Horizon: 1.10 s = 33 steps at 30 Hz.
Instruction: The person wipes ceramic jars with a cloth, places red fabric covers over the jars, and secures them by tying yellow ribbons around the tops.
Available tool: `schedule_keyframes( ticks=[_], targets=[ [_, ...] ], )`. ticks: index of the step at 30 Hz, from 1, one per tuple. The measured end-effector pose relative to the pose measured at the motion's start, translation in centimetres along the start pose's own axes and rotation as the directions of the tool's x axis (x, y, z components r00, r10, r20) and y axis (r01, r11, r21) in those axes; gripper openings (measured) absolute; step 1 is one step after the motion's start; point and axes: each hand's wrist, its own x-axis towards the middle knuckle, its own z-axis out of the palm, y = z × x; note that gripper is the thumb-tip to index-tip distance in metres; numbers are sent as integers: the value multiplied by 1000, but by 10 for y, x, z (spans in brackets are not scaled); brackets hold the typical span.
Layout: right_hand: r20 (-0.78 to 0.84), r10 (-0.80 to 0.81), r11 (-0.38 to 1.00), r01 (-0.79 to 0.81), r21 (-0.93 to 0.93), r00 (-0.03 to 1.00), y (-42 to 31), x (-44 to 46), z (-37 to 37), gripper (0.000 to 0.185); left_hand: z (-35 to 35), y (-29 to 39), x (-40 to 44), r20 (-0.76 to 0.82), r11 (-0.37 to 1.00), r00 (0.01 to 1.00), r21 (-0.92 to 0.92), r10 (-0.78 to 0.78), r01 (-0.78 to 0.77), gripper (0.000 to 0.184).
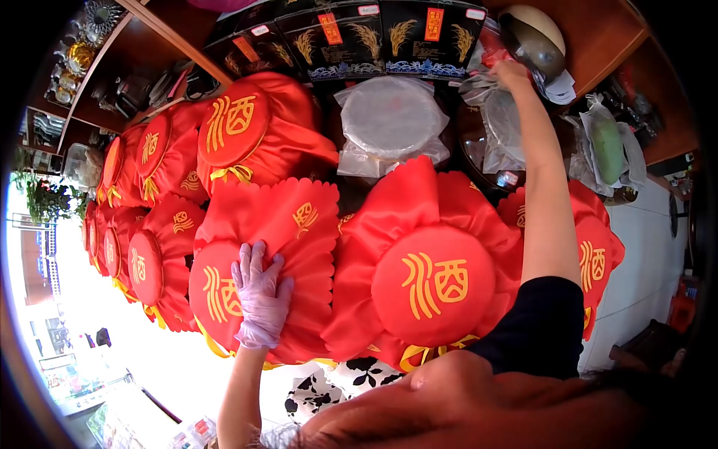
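Head view showed the left hand spread open, pressing nothing between its fingers, on the red cover left of the middle jar. Behind that jar, to its right, the right hand reached to plastic wrap; whether its grip was closed could not be told. Such a long reach risked knocking the round vessel or tugging the wrap askew; leaning could have slid the slick cover. The jar's support was hidden; boxes stood behind it, floor tiles lay right.
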Motion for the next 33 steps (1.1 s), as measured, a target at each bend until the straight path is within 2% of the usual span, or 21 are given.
schedule_keyframes(
  ticks=[2, 5, 7, 9, 10, 11, 14, 16, 18, 20, 22, 23, 24, 25, 27, 28, 29, 30, 31, 32, 33],
  targets=[
    [-151, 19, 1000, -20, 0, 988, 22, -13, -4, 27, 0, 1, 0, -4, 1000, 1000, 2, -7, 7, 38],
    [-145, 194, 981, -193, 23, 970, 70, -37, -5, 29, 1, 0, 0, -3, 1000, 1000, -3, 19, -19, 38],
    [12, 274, 962, -274, 12, 962, 111, -71, -2, 31, 3, -1, 0, -15, 1000, 1000, -7, 23, -23, 38],
    [54, 328, 941, -331, 76, 943, 171, -83, 65, 30, 5, -1, -1, -26, 999, 999, -6, 45, -45, 38],
    [-122, 285, 935, -248, 253, 951, 211, -86, 125, 27, 5, -1, -1, -36, 999, 998, 7, 44, -43, 38],
    [-146, 263, 902, -189, 389, 954, 238, -88, 164, 28, 7, -3, -2, -35, 998, 998, 25, 50, -49, 39],
    [-10, 158, 940, -147, 308, 987, 188, -97, 97, 43, 10, -4, -3, -43, 997, 996, 34, 74, -72, 39],
    [-170, 216, 824, -86, 561, 962, 177, -76, 92, 41, 10, -5, -5, -43, 996, 996, 42, 76, -75, 39],
    [-230, 135, 815, 24, 578, 964, 159, -64, 100, 41, 11, -4, -4, -38, 996, 996, 46, 81, -79, 40],
    [-166, 107, 748, 30, 663, 980, 159, -79, 103, 40, 9, -3, -5, -39, 996, 996, 32, 81, -80, 39],
    [-22, 115, 841, -85, 534, 993, 161, -94, 88, 37, 9, -2, -5, -35, 996, 996, 40, 85, -84, 38],
    [143, 91, 911, -140, 387, 986, 159, -100, 75, 34, 10, -3, -5, -53, 995, 994, 27, 93, -92, 38],
    [204, 350, 775, -405, 484, 914, 184, -88, 119, 34, 9, -4, -6, -72, 995, 992, 15, 101, -100, 38],
    [38, 306, 905, -303, 297, 951, 139, -113, 95, 29, 7, -3, -5, -67, 995, 993, 28, 100, -98, 38],
    [222, 440, 784, -493, 378, 870, 99, -164, 65, 31, 8, -4, -5, -79, 995, 993, 30, 92, -90, 38],
    [417, 383, 819, -511, 260, 825, 76, -181, 40, 34, 8, -5, -6, -83, 995, 992, 41, 97, -94, 38],
    [20, 254, 797, -221, 563, 967, 130, -154, 152, 31, 6, -4, -6, -65, 995, 995, 56, 82, -79, 38],
    [177, 82, 950, -130, 285, 981, 88, -183, 106, 29, 5, -3, -4, -66, 997, 996, 54, 60, -57, 38],
    [363, 314, 813, -445, 374, 877, 41, -214, 52, 26, 5, -2, -4, -69, 997, 996, 50, 63, -60, 38],
    [375, 275, 779, -433, 453, 886, 14, -230, 28, 24, 5, -3, -5, -68, 997, 995, 48, 67, -64, 38],
    [153, 62, 894, -123, 431, 986, 7, -233, 41, 23, 6, -5, -6, -61, 997, 996, 51, 57, -54, 38]
  ],
)
